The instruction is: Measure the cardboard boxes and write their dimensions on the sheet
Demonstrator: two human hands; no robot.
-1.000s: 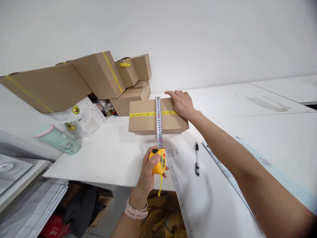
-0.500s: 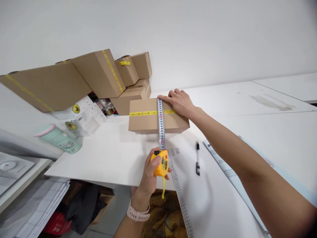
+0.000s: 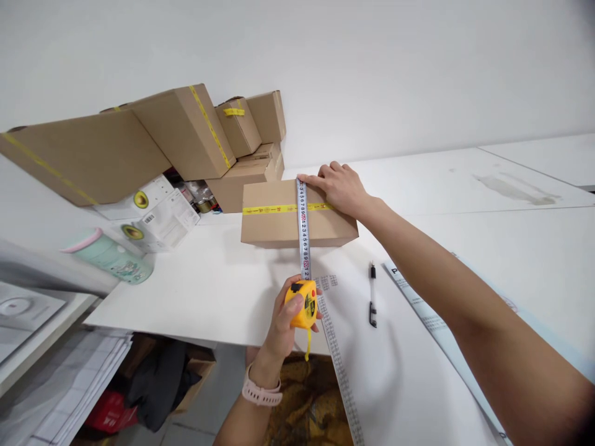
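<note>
My left hand (image 3: 281, 316) is closed around a yellow tape measure (image 3: 304, 306), below the near side of a cardboard box (image 3: 269, 228). The silver tape blade (image 3: 304, 232) runs out of the case and up across the box to its far edge. There my right hand (image 3: 339, 188) presses the blade's end with an outstretched index finger. Its other fingers curl over the box's far right part, and the thumb is hidden. A strip of yellow printed tape (image 3: 267, 210) crosses the box under the blade.
Stacked cardboard boxes (image 3: 181, 133) stand at the back left, above a white avocado-print carton (image 3: 160, 217). A mint tumbler (image 3: 114, 257) is at the table's left edge. A pen (image 3: 372, 291) lies on the white table (image 3: 223, 303), with blue printed sheets (image 3: 427, 319) under my right forearm.
The view has shifted very slightly. Both hands, the tape measure and the box keep nearly the same places, with the blade still stretched across the box.
</note>
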